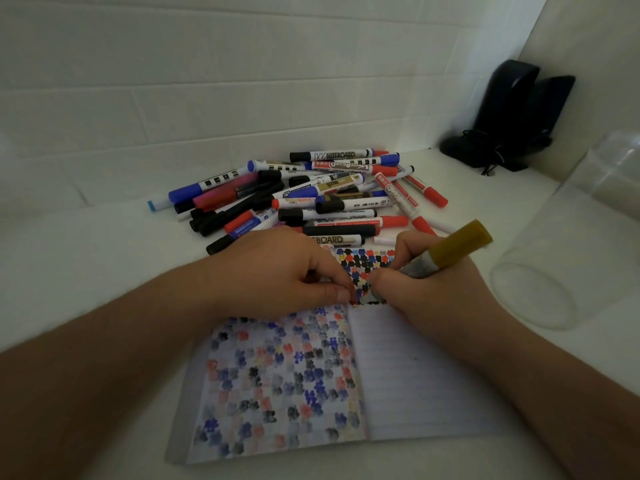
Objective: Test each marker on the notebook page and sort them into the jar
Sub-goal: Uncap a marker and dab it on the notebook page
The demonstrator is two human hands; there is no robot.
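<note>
— Forearms fill both lower corners, cut off by the frame. What lies between them?

— An open notebook (408, 375) on the white worktop (104, 244). Its left page is covered with blurred red, blue, black and yellow blots; the right page is lined and mostly bare, with sharper blots along its top.

— And the hands?

— The left hand (277, 271) rests on the notebook's top edge, fingers curled, thumb and forefinger pressed together near the spine. Whether they pinch anything I cannot tell. The right hand (433, 292) grips a yellow-capped marker (446, 252), tilted, cap end up and to the right. Its tip is hidden behind the fingers, so contact with the page cannot be seen.

— The other markers?

— A pile (311, 195) lies just beyond the hands, against the wall: red, blue and black caps, some printed "WHITEBOARD". The nearest ones are partly hidden by the hands.

— The jar?

— A clear jar (561, 258) at the right, faint and cut off by the frame. A dark object (512, 116) stands in the far corner; I cannot make out what.
</note>
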